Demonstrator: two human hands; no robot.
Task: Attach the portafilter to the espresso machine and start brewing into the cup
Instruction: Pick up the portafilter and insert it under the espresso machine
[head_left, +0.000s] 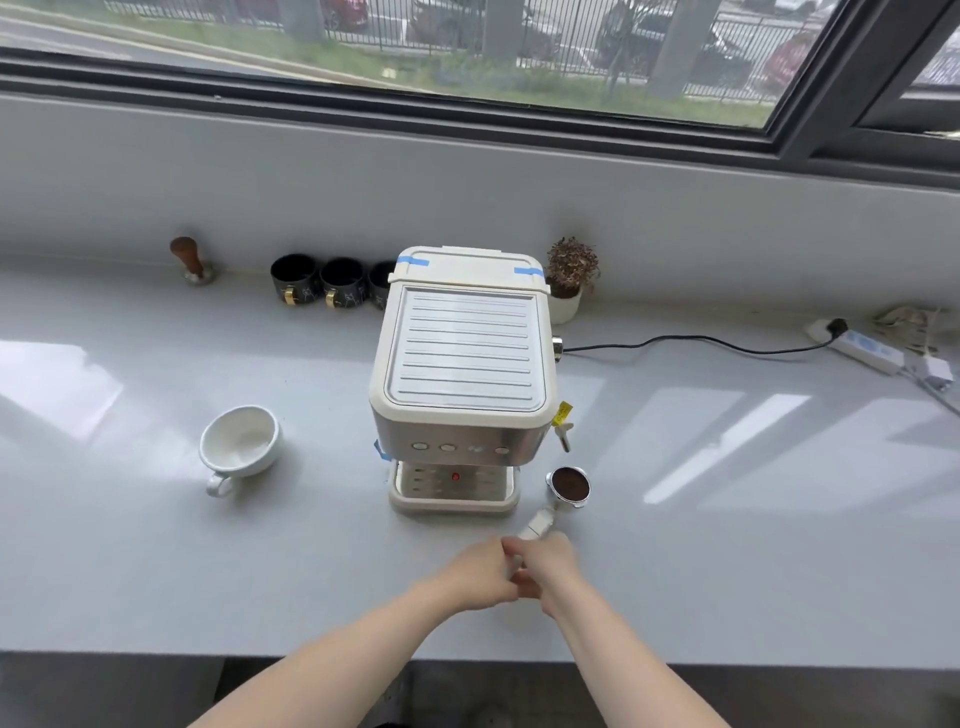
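Note:
A cream and steel espresso machine (462, 358) stands mid-counter, its drip tray (453, 501) facing me with a red light above it. The portafilter (569, 487), its basket full of brown coffee grounds, sits just right of the drip tray with its white handle pointing toward me. My right hand (545, 564) is closed around the end of that handle. My left hand (478, 574) is pressed against it from the left, fingers curled at the handle too. A white cup (240, 441) sits on the counter well left of the machine, handle toward me.
A wooden-handled tamper (191, 260) and three black mugs (332, 283) line the back wall at left. A small potted plant (570, 283) stands behind the machine's right. A black cord (691, 340) runs right to a power strip (862, 348). The counter's front edge (156, 649) is near me.

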